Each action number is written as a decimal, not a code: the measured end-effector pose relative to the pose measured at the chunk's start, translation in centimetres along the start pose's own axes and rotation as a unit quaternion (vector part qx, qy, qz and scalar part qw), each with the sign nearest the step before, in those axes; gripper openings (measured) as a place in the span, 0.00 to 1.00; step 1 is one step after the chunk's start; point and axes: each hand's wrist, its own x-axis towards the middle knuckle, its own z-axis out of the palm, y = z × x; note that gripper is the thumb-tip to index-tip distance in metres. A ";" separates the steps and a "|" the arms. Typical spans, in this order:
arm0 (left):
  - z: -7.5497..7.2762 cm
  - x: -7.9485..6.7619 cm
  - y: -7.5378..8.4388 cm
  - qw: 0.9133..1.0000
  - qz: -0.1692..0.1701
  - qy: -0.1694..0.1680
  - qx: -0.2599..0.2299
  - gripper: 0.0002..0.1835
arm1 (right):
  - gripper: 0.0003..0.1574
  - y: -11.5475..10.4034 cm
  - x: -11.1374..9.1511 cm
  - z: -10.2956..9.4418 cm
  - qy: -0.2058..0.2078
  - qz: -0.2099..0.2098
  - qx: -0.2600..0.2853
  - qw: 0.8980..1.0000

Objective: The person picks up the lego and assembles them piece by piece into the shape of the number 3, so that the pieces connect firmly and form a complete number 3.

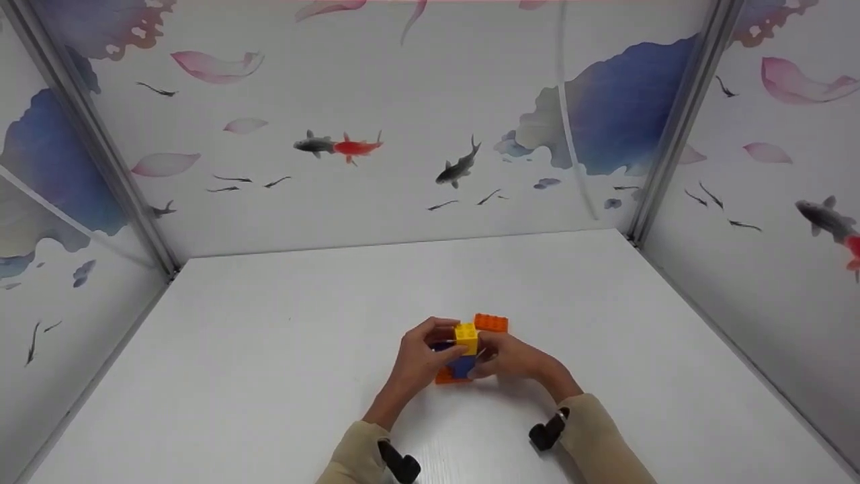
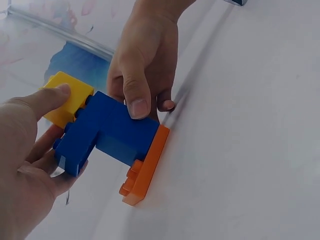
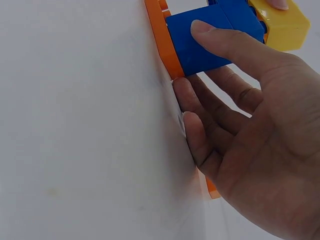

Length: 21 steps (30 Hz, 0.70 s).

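A small stack of building bricks stands between the hands. At its top is a yellow brick, fixed on the studs of an overhanging blue brick. Beneath that is a blue block, joined to a flat orange brick at the bottom. My left hand pinches the yellow brick, thumb on its near face, with other fingers behind and by the blue overhang. With its thumb on the blue block and its fingers curled round the far side, my right hand holds the lower stack.
Another orange brick lies on the white table just behind the right hand. Printed white panels enclose the table at the back and both sides, with metal posts at the corners.
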 end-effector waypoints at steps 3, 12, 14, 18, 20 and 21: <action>0.0 0.0 -0.3 1.000 -0.002 -0.002 -0.003 0.20 | 0.28 0.0 0.0 0.0 0.003 0.006 -0.001 1.000; 0.1 0.1 -1.4 1.000 0.009 -0.009 -0.018 0.21 | 0.26 0.1 -0.1 0.0 0.006 -0.004 0.002 1.000; 0.0 0.1 -1.3 1.000 0.009 -0.010 -0.014 0.21 | 0.27 0.1 -0.1 0.0 0.003 -0.008 0.002 1.000; -0.1 0.2 -0.9 1.000 0.019 -0.013 0.008 0.20 | 0.29 0.0 -0.1 -0.1 -0.003 -0.019 0.001 1.000; -0.2 0.2 -0.7 0.999 0.025 -0.014 0.019 0.19 | 0.29 -0.1 0.0 -0.1 -0.006 -0.026 -0.002 1.000; -0.3 0.3 -0.6 0.999 0.028 -0.015 0.024 0.19 | 0.29 -0.2 0.0 -0.1 -0.006 -0.030 -0.003 1.000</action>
